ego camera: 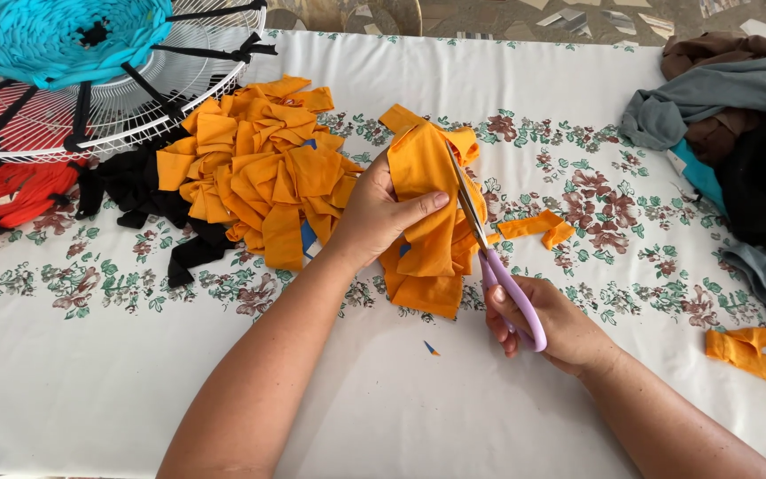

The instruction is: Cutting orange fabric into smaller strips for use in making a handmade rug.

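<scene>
Centrally, the left hand (379, 213) gripped a folded bundle of orange fabric (427, 222), fingers wrapped behind it and thumb pressed across its front, holding it raised just above the floral tablecloth (578, 177). The right hand (547, 324) was closed through the lilac handles of a pair of scissors (489, 244), whose blades ran up and slightly left along the right edge of the bundle. The long axis of the bundle ran near-vertical in the view, roughly parallel to the blades; the fabric lay immediately left of the blades and touched them. The blades appeared nearly closed, though their exact gap could not be told. The left hand was nearer the fabric; the right hand sat below and to its right.

The fabric was a saturated orange knit, soft, folded in several layers, with a small blue patch showing low on its left side. A heap of cut orange strips (259, 168) lay just left of the left hand, over black strips (148, 204). A single orange strip (543, 226) lay right of the scissors. A white wire frame (135, 106) carrying a turquoise woven disc (64, 40) stood at the upper left, and piled garments (738, 115) lay at the right.
</scene>
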